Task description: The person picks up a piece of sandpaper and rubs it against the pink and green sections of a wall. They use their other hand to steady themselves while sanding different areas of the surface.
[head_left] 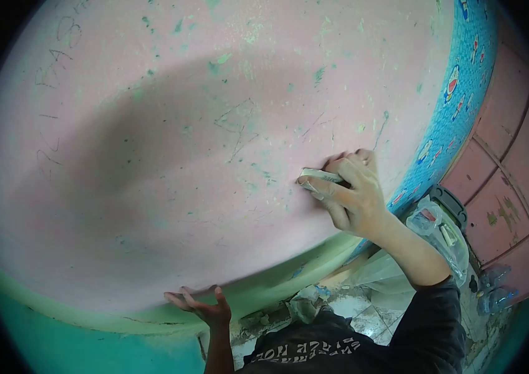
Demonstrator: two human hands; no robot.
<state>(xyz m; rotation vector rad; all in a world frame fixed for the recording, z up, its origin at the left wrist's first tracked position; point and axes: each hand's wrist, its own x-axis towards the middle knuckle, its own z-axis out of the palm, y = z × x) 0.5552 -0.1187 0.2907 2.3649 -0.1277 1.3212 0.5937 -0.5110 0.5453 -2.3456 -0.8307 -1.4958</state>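
Note:
My right hand (358, 190) is closed around a folded piece of sandpaper (322, 176), pale with dark print on its back. It holds the sandpaper against a worn pink wall (264, 137) marked with green paint spots and pencil scribbles. Lower down on the left, my left hand (205, 306) is open with spread fingers. Its fingertips are right at the bottom border of the pink area, where a light green band (133, 319) begins. Nothing shows in that hand.
Blue patterned wallpaper (448, 93) runs along the wall's right side. Beyond it is a pink panelled door or cupboard (501, 199). A clear plastic bag (442, 234) with things in it, a grey container (450, 206) and plastic bottles (498, 299) stand on the dusty tiled floor (364, 315).

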